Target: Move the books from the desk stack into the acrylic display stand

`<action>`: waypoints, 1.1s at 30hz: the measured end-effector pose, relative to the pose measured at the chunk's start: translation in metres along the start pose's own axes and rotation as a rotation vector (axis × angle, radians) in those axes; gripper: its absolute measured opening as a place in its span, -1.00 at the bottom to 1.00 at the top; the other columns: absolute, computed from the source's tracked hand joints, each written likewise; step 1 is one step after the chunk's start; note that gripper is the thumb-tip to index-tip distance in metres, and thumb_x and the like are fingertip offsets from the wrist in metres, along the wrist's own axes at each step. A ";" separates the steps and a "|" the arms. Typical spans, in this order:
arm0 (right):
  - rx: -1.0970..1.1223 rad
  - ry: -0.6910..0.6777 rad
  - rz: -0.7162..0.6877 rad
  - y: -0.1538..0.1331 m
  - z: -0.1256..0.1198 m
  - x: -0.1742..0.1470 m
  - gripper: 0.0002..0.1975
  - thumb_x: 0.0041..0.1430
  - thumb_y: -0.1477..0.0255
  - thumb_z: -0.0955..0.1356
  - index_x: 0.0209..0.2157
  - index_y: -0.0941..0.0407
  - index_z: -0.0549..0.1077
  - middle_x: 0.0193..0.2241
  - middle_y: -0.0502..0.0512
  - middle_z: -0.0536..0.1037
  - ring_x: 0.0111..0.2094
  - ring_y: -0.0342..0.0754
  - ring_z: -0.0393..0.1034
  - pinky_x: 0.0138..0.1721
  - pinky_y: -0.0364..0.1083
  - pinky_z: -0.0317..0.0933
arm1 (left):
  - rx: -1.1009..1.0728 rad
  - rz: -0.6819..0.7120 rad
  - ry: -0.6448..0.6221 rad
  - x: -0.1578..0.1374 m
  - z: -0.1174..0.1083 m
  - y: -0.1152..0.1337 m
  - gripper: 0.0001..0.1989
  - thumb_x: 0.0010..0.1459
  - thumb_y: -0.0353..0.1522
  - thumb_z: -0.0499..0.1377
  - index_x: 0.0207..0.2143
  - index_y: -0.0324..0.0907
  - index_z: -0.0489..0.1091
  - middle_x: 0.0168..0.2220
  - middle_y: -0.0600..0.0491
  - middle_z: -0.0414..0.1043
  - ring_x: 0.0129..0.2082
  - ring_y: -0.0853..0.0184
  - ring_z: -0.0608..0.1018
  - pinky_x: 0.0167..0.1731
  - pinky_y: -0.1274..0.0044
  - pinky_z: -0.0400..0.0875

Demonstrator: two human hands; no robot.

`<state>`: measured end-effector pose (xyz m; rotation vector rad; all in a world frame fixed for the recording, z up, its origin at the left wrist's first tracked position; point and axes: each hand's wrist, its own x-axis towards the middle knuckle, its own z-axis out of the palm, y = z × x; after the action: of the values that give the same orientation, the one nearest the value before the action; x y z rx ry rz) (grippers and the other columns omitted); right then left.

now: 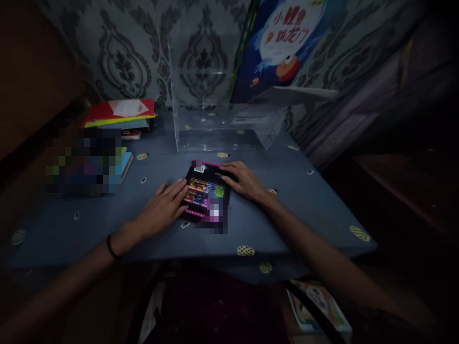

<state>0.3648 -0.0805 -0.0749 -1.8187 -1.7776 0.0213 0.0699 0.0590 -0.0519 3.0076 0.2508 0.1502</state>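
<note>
A black book (pixel 201 191) with pink edging, rows of small coloured pictures and a white label near its top lies flat on the table. Part of its lower right is pixelated. My left hand (pixel 165 210) rests along the book's left edge, fingers stretched and a little apart. At the upper right corner, my right hand (pixel 245 180) touches the cover, its thumb apart from its extended fingers. Neither hand is closed round the book.
The table wears a grey-blue cloth (pixel 304 215) with yellow spots. A clear acrylic stand (pixel 204 138) is behind the book, holding a blue picture book (pixel 265 62). Stacked books (pixel 118 114) and a pixelated pile (pixel 86 167) are at left; another colourful book (pixel 319 308) lies below the table edge.
</note>
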 end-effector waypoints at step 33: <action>-0.035 -0.033 0.005 -0.021 -0.004 -0.005 -0.66 0.40 0.36 0.23 0.08 0.07 0.51 -0.06 0.24 0.52 -0.08 0.17 0.37 0.02 0.23 0.34 | 0.028 0.241 0.015 -0.007 0.016 0.062 0.19 0.03 0.38 -0.07 0.43 -0.29 -0.01 0.43 -0.37 -0.01 0.45 -0.23 -0.02 0.32 -0.20 -0.17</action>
<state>0.3471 -0.0884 -0.0649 -1.8577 -1.8072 0.0225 0.0747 -0.0045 -0.0600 3.0553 -0.1112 0.1921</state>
